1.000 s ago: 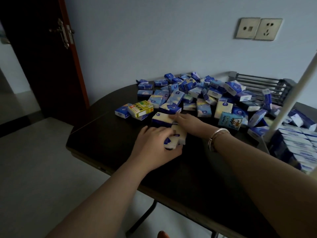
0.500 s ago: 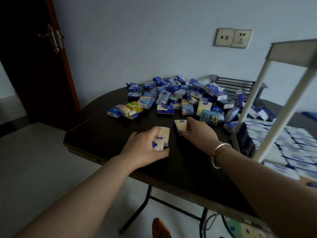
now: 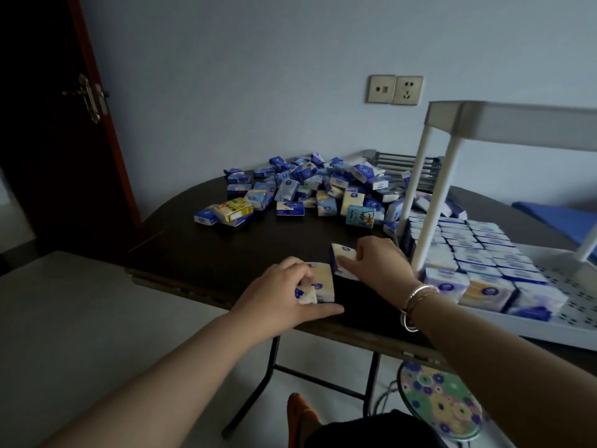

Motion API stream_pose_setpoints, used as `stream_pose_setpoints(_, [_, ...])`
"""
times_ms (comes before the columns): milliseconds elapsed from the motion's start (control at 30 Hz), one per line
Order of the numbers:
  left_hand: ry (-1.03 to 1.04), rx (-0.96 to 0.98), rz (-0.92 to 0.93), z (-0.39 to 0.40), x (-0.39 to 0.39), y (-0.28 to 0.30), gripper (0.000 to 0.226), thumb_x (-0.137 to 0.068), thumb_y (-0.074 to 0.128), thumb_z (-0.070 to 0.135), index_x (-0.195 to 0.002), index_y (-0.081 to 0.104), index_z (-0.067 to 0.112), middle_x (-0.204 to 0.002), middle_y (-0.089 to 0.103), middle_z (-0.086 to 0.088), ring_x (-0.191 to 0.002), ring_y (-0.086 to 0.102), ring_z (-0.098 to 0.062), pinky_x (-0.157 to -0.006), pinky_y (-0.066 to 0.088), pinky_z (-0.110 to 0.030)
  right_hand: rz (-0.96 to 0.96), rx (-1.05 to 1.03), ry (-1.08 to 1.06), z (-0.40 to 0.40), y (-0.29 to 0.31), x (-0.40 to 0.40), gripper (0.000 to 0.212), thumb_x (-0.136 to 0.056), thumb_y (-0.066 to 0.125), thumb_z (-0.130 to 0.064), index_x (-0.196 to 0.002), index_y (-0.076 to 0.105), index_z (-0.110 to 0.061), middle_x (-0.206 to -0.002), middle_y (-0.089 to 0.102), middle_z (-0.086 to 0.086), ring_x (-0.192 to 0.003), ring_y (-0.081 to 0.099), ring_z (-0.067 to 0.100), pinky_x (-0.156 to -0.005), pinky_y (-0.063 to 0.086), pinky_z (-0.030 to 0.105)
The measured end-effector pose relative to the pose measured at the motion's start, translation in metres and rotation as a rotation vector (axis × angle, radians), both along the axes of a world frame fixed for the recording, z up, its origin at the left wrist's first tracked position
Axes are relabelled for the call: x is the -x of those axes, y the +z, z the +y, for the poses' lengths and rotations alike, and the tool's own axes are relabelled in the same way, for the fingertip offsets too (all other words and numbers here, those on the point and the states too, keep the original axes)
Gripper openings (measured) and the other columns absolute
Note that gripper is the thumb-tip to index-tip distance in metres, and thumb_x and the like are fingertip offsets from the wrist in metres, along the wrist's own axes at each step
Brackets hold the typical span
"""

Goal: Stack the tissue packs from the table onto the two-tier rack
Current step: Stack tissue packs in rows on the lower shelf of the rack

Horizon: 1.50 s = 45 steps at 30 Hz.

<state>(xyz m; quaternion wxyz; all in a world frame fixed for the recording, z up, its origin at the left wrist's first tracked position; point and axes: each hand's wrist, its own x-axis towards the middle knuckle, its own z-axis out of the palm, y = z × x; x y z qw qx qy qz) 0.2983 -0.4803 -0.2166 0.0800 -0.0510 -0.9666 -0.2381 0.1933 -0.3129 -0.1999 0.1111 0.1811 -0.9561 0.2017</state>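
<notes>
A heap of small blue-and-white tissue packs lies at the far side of the dark table. My left hand rests near the table's front edge, closed on cream tissue packs. Just to its right, my right hand grips another cream tissue pack. The white two-tier rack stands at the right; its lower tier holds several rows of packs. The upper tier's contents are hidden from here.
A yellow pack and a teal cartoon pack lie at the heap's near edge. A grey slatted rack stands behind the heap. A floral stool sits under the table. A dark door is at the left.
Both hands have pulled their packs away from the heap toward the table's front edge and the rack. The view has swung right, bringing the rack into sight.
</notes>
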Motion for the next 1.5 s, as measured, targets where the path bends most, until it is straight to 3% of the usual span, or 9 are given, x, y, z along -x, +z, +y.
stream_pose_setpoints(133, [-0.067,0.066,-0.038,-0.002,0.004,0.033,0.091,-0.055,0.061,0.080,-0.131,0.047,0.031,-0.134,0.036,0.018,-0.123,0.036,-0.006,-0.102,0.040,-0.033,-0.048,-0.020,0.032,-0.004,0.001,-0.007,0.031,-0.080,0.069,-0.039,-0.083,0.051,-0.015,-0.089,0.059,0.004,-0.077,0.054,0.021,-0.059,0.038,0.029])
stream_pose_setpoints(300, [-0.162,0.290,-0.055,-0.005,0.019,0.056,0.090,-0.057,0.074,0.069,-0.134,0.044,0.033,-0.137,0.036,0.018,-0.123,0.029,-0.008,-0.102,0.036,-0.031,-0.121,-0.077,0.081,-0.005,0.009,-0.006,0.034,-0.085,0.063,-0.029,-0.117,0.058,-0.019,-0.112,0.062,0.006,-0.098,0.060,0.024,-0.072,0.046,0.030])
stream_pose_setpoints(467, [-0.287,0.415,-0.244,0.001,0.034,0.036,0.093,-0.060,0.071,0.072,-0.141,0.034,0.043,-0.141,0.037,0.020,-0.121,0.028,-0.014,-0.099,0.040,-0.035,-0.112,-0.309,0.072,0.003,0.009,0.000,0.027,-0.095,0.048,-0.026,-0.108,0.064,-0.009,-0.107,0.064,0.011,-0.095,0.062,0.029,-0.069,0.041,0.029])
stream_pose_setpoints(567, [-0.278,0.431,-0.247,-0.005,0.037,0.025,0.094,-0.066,0.068,0.070,-0.146,0.027,0.041,-0.151,0.020,0.021,-0.128,0.022,-0.016,-0.106,0.035,-0.038,-0.127,-0.337,0.090,0.005,0.011,0.001,0.034,-0.090,0.056,-0.039,-0.108,0.061,-0.011,-0.107,0.062,0.008,-0.096,0.061,0.026,-0.069,0.040,0.028])
stream_pose_setpoints(733, [-0.123,0.352,-0.304,-0.015,0.036,0.023,0.096,-0.058,0.074,0.070,-0.138,0.031,0.037,-0.143,0.023,0.015,-0.127,0.020,-0.017,-0.105,0.037,-0.043,-0.130,-0.335,0.086,0.004,0.012,0.000,0.038,-0.086,0.064,-0.038,-0.115,0.060,-0.013,-0.112,0.060,0.007,-0.100,0.059,0.023,-0.071,0.041,0.028])
stream_pose_setpoints(967, [-0.100,0.508,-0.551,-0.016,0.035,0.048,0.088,-0.070,0.080,0.016,-0.137,0.028,0.037,-0.142,0.023,0.006,-0.129,0.027,-0.025,-0.102,0.042,-0.044,-0.113,-0.290,0.112,0.006,0.007,-0.011,0.041,-0.090,0.057,-0.025,-0.128,0.048,-0.015,-0.124,0.056,0.009,-0.111,0.056,0.025,-0.085,0.047,0.033])
stream_pose_setpoints(1067, [-0.100,0.512,-0.549,-0.015,0.029,0.056,0.066,-0.073,0.079,0.019,-0.126,0.041,0.032,-0.125,0.036,0.003,-0.107,0.046,-0.018,-0.086,0.049,-0.034,-0.082,-0.259,0.118,0.007,0.001,-0.015,0.045,-0.091,0.055,-0.023,-0.133,0.041,-0.015,-0.127,0.055,0.009,-0.116,0.052,0.027,-0.088,0.045,0.034])
stream_pose_setpoints(1200, [-0.038,0.325,-0.402,-0.015,0.015,0.054,0.051,-0.070,0.076,0.054,-0.107,0.051,0.028,-0.105,0.048,0.007,-0.089,0.050,-0.010,-0.073,0.046,-0.027,-0.097,-0.124,0.161,0.012,0.007,-0.029,0.049,-0.090,0.054,-0.016,-0.136,0.037,-0.018,-0.131,0.053,0.009,-0.119,0.050,0.026,-0.091,0.046,0.033])
stream_pose_setpoints(1500, [0.034,-0.496,-0.206,0.049,-0.017,0.084,0.042,-0.086,0.060,0.050,-0.120,0.043,0.033,-0.097,0.064,0.013,-0.085,0.060,0.004,-0.067,0.041,-0.017,-0.421,0.802,0.398,0.075,0.060,-0.088,0.037,-0.091,0.056,-0.007,-0.126,0.051,-0.018,-0.116,0.065,0.002,-0.099,0.064,0.013,-0.073,0.049,0.019])
